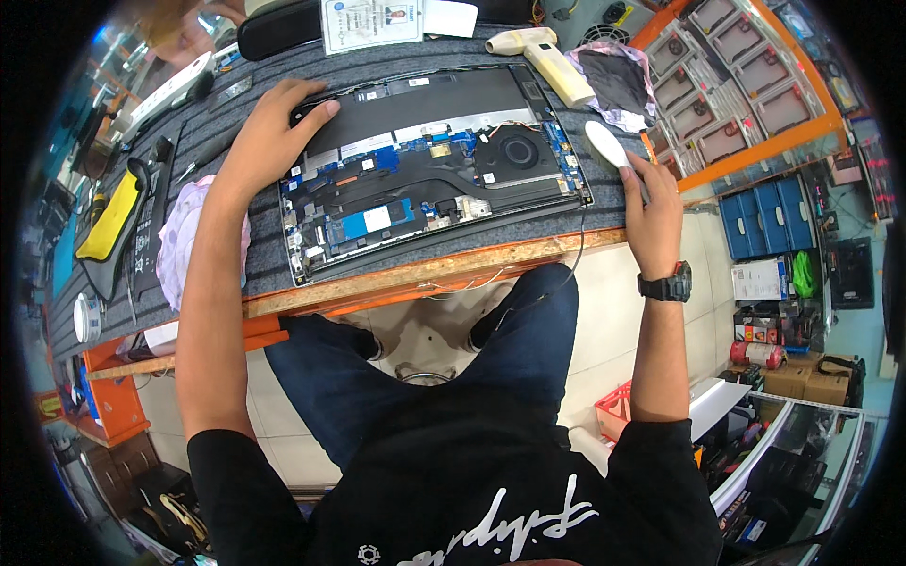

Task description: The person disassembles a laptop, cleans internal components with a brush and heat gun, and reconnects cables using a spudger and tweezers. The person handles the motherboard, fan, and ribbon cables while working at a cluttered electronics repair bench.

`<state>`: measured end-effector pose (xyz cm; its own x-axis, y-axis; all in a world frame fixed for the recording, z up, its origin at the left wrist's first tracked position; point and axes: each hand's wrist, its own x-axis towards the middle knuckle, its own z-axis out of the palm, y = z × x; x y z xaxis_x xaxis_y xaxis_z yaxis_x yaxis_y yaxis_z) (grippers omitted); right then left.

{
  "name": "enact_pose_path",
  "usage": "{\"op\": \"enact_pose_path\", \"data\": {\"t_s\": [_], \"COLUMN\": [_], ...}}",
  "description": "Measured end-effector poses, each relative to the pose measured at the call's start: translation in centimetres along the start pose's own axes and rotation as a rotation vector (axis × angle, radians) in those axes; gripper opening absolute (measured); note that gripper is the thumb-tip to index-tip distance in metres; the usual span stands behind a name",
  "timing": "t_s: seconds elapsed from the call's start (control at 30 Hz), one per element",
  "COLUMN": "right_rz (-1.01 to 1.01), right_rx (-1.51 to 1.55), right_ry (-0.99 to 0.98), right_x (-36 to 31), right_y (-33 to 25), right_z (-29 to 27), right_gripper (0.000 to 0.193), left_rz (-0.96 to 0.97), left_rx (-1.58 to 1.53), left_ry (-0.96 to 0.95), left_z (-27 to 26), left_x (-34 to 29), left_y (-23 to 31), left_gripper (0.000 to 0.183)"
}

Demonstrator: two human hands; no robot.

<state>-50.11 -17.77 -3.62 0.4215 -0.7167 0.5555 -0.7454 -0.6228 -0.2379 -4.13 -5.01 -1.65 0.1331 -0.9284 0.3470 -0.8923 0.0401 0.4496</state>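
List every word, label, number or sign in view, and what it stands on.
Black shirt: large lettering, upside down; wording not copied here.
Photo-bearing paper: fine print too small to read.
Opened laptop: white label on a blue part, too small.
White packet at right: too blurred.

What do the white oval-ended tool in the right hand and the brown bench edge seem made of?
White oval-ended tool: probably plastic, smooth, perhaps glossy, from its even, bright surface.
Brown bench edge: apparently bare wood or board, matte and rough, from its mottled, uneven face.
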Motion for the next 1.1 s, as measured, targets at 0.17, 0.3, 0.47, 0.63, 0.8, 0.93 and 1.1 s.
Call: {"op": "enact_pose_path", "data": {"t_s": [0.17, 0.3, 0.47, 0.63, 0.8, 0.93, 1.1], "right_rz": [-0.162, -0.045, 0.010, -0.045, -0.201, -0.262, -0.406], "right_rx": [-0.014, 0.363, 0.434, 0.457, 0.289, 0.429, 0.367], "right_ry": [0.155, -0.174, -0.186, -0.228, -0.203, -0.228, -0.355], "right_x": [0.1, -1.9, -3.2, -4.4, -2.3, 0.8, 2.6], "right_y": [-2.6, -5.3, -6.6, -7.5, -8.0, -8.3, -9.0], "right_z": [-1.2, -2.4, -2.0, -2.7, -3.9, -2.2, -0.8], "right_gripper": [0.032, 0.043, 0.058, 0.064, 0.037, 0.033, 0.039], "left_rz": [-0.045, -0.035, -0.039, -0.004, -0.064, -0.064, -0.061], "left_rx": [0.020, 0.031, -0.022, -0.008, -0.054, 0.004, 0.112], "left_ry": [0.006, 0.004, -0.018, -0.023, -0.058, -0.044, -0.079], "left_z": [-0.2, -0.1, -0.6, -1.3, -2.2, -2.2, -1.7], "left_x": [-0.6, -0.5, -0.3, -0.3, -0.6, -0.9, -1.2], "left_y": [-0.6, -0.5, -0.4, -1.4, -1.1, -0.5, 0.0], "left_gripper": [0.043, 0.043, 0.043, 0.043, 0.042, 0.046, 0.046]}}
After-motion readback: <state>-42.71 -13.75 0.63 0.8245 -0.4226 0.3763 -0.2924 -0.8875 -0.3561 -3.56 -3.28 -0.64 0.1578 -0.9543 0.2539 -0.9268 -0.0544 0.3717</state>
